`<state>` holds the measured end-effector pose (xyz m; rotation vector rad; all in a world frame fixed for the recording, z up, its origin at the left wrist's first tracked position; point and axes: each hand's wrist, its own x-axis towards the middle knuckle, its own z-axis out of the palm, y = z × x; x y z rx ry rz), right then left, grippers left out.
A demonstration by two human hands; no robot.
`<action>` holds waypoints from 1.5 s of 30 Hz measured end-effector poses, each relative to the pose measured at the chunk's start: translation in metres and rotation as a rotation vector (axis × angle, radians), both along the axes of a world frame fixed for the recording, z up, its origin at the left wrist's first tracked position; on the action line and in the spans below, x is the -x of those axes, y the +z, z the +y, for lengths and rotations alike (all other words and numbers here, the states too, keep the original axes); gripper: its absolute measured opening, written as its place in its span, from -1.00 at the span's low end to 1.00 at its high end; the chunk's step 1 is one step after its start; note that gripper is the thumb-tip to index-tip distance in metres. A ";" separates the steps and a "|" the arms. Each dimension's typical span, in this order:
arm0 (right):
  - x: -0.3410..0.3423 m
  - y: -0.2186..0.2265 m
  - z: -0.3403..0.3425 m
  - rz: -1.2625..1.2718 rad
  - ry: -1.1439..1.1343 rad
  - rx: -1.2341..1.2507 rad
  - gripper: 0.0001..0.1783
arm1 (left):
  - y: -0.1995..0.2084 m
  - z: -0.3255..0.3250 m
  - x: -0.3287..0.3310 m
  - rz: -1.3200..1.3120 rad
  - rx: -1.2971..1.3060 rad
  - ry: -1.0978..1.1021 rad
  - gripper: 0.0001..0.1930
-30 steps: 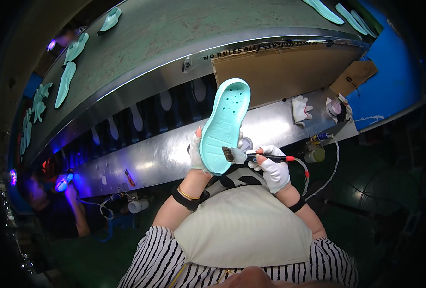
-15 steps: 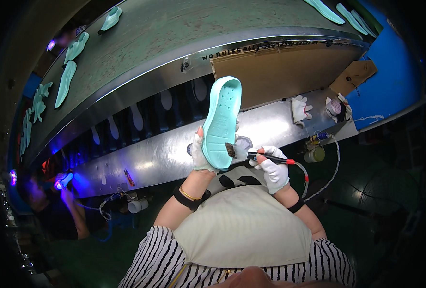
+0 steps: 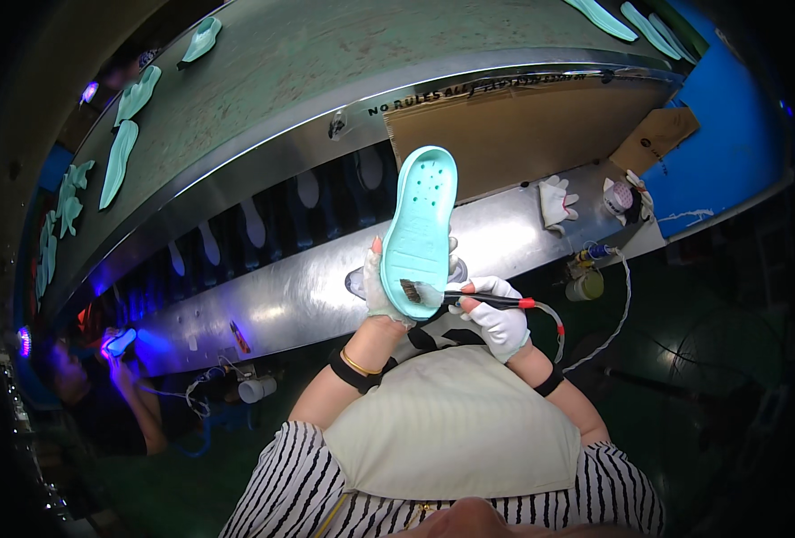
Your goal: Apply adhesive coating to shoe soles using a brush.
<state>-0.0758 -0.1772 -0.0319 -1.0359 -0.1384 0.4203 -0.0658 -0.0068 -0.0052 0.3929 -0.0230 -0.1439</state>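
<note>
A mint-green shoe sole (image 3: 423, 215) with a raised rim and several small holes toward its far end stands tilted up before me. My left hand (image 3: 381, 287), in a white glove with bare fingertips, grips it from behind and along its left side. In my right hand (image 3: 498, 321), gloved the same way, is a brush (image 3: 487, 300) with a black handle, red end and a cable. Its dark bristles touch the inner face of the sole near the close end. Most fingers of the left hand are hidden behind the sole.
A metal shelf (image 3: 308, 305) runs across before me, below a green conveyor belt (image 3: 344, 45) carrying more mint soles (image 3: 120, 166). On the shelf lie a white glove (image 3: 556, 204) and a red tool (image 3: 240, 337). At the left a co-worker (image 3: 120, 394) handles a sole under violet light.
The brush has moved left and slightly down across the sole, my right hand with it. The sole has turned to show more of its inner face.
</note>
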 end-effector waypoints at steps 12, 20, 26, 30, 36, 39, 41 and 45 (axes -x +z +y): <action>0.001 -0.002 0.008 -0.139 0.014 -0.007 -0.79 | -0.008 0.002 0.000 0.130 0.117 -0.023 -0.24; -0.004 -0.009 -0.003 0.031 0.031 0.007 -0.77 | -0.004 0.002 0.002 0.125 0.000 -0.096 -0.26; -0.004 -0.010 -0.002 -0.046 0.076 -0.013 -0.77 | -0.009 0.004 0.001 0.004 0.102 -0.235 -0.27; -0.003 -0.007 -0.002 -0.063 0.131 -0.088 -0.79 | -0.017 0.007 0.002 0.044 0.119 -0.240 -0.18; 0.000 -0.007 -0.002 -0.098 0.134 -0.003 -0.81 | -0.009 0.007 0.007 0.124 0.054 -0.209 -0.18; -0.001 -0.010 -0.002 -0.138 0.143 0.042 -0.80 | -0.020 0.010 0.008 0.152 0.026 -0.193 -0.18; 0.000 -0.008 -0.003 -0.111 0.162 0.028 -0.77 | -0.027 0.012 0.008 0.118 0.044 -0.224 -0.18; -0.002 -0.017 -0.007 0.071 0.210 -0.063 -0.71 | -0.023 0.013 0.010 0.126 0.025 -0.225 -0.17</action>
